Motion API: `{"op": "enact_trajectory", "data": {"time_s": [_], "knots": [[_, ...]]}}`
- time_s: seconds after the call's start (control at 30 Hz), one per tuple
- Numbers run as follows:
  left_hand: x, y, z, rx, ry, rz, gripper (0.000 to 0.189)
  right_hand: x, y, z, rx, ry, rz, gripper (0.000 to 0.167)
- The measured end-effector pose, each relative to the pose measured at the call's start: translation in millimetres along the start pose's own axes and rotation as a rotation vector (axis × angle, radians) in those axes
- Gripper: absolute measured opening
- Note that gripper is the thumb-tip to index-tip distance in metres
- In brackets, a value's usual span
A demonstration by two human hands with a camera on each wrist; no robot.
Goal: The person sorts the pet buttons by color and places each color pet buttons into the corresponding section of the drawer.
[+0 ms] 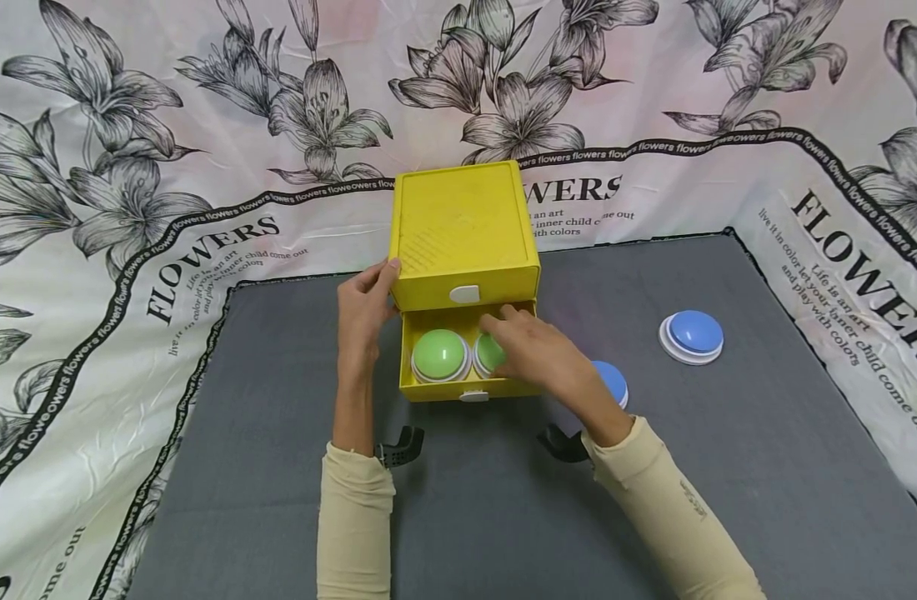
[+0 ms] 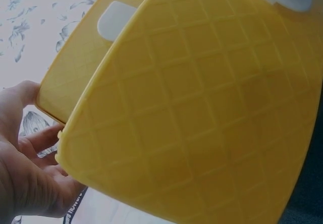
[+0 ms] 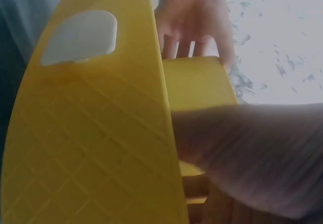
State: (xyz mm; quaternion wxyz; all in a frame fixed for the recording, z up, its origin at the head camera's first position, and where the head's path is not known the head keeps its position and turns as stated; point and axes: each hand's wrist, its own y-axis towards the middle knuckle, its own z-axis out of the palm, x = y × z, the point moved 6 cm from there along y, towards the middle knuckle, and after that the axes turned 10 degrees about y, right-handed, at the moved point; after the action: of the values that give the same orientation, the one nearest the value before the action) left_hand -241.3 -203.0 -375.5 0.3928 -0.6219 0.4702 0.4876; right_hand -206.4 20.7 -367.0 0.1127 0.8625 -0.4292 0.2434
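Observation:
A yellow drawer box (image 1: 458, 225) with two drawers stands at the back of the table, its lower drawer (image 1: 428, 390) pulled out. Inside that drawer sits a green dome push button (image 1: 439, 354) on a white base. To its right a second green push button (image 1: 490, 353) is partly covered by my right hand (image 1: 537, 350), whose fingers reach into the drawer and grip it. My left hand (image 1: 364, 312) holds the box at its front left corner, the thumb on the upper edge. The left wrist view shows fingers (image 2: 43, 138) behind the drawer front; the right hand's fingertips are hidden.
On the grey table, a blue push button (image 1: 694, 332) lies to the right. Another blue push button (image 1: 612, 382) is partly hidden behind my right wrist. Black wrist mounts (image 1: 402, 447) jut inward from both wrists. A floral cloth (image 1: 338, 233) rises behind the box.

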Motion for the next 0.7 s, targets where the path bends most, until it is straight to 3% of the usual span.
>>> {"op": "enact_trajectory", "data": {"time_s": [0.1, 0.23, 0.33, 0.47, 0.7], "knots": [[-0.2, 0.0, 0.9, 0.003, 0.001, -0.003, 0.054, 4, -7.7, -3, -0.132, 0.033, -0.063, 0.038], [-1.6, -0.1, -0.2, -0.006, -0.003, -0.003, 0.054, 19, -31.7, -6, -0.48, 0.1, -0.247, 0.02], [-1.8, 0.0, -0.8, -0.011, -0.007, 0.0, 0.054, 29, -52.5, 1, -0.646, 0.138, -0.368, 0.01], [-0.3, 0.0, -0.7, -0.008, -0.008, -0.003, 0.055, 36, -70.5, 21, -0.679, 0.086, -0.463, 0.01], [1.0, -1.1, -0.2, -0.01, -0.014, 0.004, 0.055, 34, -75.5, 50, -0.686, -0.087, -0.478, 0.018]]}}
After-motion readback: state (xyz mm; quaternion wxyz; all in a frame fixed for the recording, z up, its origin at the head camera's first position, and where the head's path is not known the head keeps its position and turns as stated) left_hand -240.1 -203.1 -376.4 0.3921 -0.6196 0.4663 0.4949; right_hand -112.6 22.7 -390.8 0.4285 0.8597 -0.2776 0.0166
